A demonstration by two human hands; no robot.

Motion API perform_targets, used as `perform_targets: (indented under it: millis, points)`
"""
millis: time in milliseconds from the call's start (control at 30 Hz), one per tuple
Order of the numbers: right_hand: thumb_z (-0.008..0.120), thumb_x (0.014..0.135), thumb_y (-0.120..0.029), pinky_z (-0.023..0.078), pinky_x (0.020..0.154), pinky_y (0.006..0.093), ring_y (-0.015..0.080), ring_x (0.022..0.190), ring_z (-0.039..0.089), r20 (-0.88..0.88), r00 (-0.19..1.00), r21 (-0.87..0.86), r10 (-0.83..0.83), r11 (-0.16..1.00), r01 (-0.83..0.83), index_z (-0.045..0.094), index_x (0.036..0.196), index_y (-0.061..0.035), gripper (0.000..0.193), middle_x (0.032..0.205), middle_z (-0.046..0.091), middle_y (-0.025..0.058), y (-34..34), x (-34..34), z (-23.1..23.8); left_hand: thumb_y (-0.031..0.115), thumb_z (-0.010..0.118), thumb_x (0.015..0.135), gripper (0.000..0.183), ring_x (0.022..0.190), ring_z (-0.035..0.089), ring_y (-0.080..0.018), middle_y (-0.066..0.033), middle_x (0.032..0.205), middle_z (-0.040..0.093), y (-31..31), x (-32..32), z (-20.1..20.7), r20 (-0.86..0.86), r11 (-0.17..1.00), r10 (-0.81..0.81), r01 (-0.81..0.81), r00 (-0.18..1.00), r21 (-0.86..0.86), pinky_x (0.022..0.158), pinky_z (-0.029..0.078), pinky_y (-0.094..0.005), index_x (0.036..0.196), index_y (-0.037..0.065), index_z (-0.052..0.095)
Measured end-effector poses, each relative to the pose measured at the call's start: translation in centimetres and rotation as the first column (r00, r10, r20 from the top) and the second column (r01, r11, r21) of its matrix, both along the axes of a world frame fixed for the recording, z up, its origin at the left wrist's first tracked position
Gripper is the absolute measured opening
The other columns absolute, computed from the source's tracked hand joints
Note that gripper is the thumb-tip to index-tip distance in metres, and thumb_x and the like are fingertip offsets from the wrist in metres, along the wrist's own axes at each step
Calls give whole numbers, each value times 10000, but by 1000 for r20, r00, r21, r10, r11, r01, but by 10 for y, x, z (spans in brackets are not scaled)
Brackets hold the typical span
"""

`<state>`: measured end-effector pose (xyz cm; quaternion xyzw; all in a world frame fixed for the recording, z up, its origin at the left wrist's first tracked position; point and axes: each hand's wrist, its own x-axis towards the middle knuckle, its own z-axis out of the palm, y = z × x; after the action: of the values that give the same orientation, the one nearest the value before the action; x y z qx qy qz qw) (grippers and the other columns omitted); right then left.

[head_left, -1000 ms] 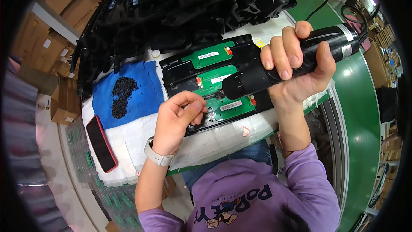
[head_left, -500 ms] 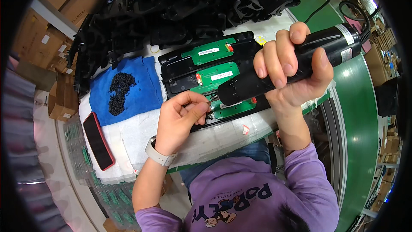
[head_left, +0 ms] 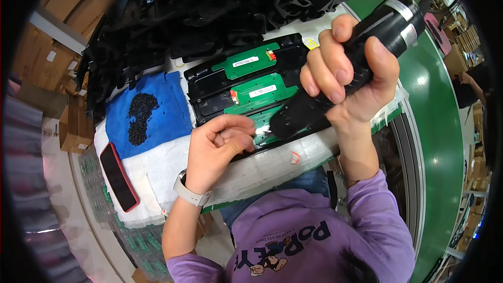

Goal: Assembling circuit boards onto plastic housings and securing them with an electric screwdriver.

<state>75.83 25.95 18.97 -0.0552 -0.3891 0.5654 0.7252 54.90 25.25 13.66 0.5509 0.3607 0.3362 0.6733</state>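
My right hand [head_left: 348, 68] is wrapped round a black electric screwdriver [head_left: 387, 26], held tilted with its nose down to the left. A bright glint shows by the nose, over the lowest green circuit board [head_left: 267, 115], which the tool and my fingers partly hide. My left hand [head_left: 220, 139] is closed beside the left end of that board, thumb and fingertips drawn together; what they hold, if anything, cannot be made out. Farther away lie a middle circuit board [head_left: 272, 81] and a top circuit board [head_left: 230, 71], each with a white label and a red-and-white connector, in black plastic housings [head_left: 201, 81].
Left of the housings, a blue cloth [head_left: 170, 102] carries a pile of small black screws [head_left: 139, 118]. A red-edged phone [head_left: 119, 178] lies nearby. Black plastic parts [head_left: 209, 10] are heaped at the back. A green conveyor belt [head_left: 437, 178] runs along the right.
The screwdriver has tilted more steeply, and its rear end has swung left. My left fingers have come slightly away from its nose. The whole view has shifted a little.
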Motion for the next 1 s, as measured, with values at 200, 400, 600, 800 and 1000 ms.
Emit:
perform_targets:
  millis: [200,400,600,800,1000]
  points:
    - [623,685,-138,335,379,204,93,378,431,452,892,-84,-15,995,59,509,796,33,234,525,496,55,-10,17,6,118,370,935,237,974,569,-198,-160,1064,563,6,-5,-7,185,996,65,-53,981,-69,856,433,-282,1078,-40,473]
    - [617,689,-140,333,376,202,88,370,426,414,910,-40,-30,998,51,512,801,30,229,503,486,47,-8,21,4,117,368,941,212,1019,576,-271,-208,1087,552,7,-4,-9,186,990,97,-76,978,-116,862,466,-303,1068,-32,450]
    - [624,677,-137,319,366,215,92,372,409,497,867,-96,-23,992,82,473,813,31,263,508,451,42,-12,21,7,113,386,937,196,982,598,-275,-213,1078,561,8,-4,-10,180,989,74,-49,981,-141,813,498,-281,1056,-29,451]
    - [603,587,-66,303,381,209,98,418,406,541,840,-165,21,983,81,437,744,30,248,534,425,49,-19,5,7,96,376,933,193,1035,571,-275,-212,1097,556,7,0,-4,140,986,66,-43,988,-162,856,473,-286,1058,-27,456]
    - [601,615,-69,296,362,209,92,399,393,546,838,-105,-6,992,75,435,733,22,223,524,422,48,-17,4,4,119,350,944,198,1080,544,-270,-218,1128,541,5,1,-6,175,984,91,-61,980,-169,892,448,-292,1064,-12,439]
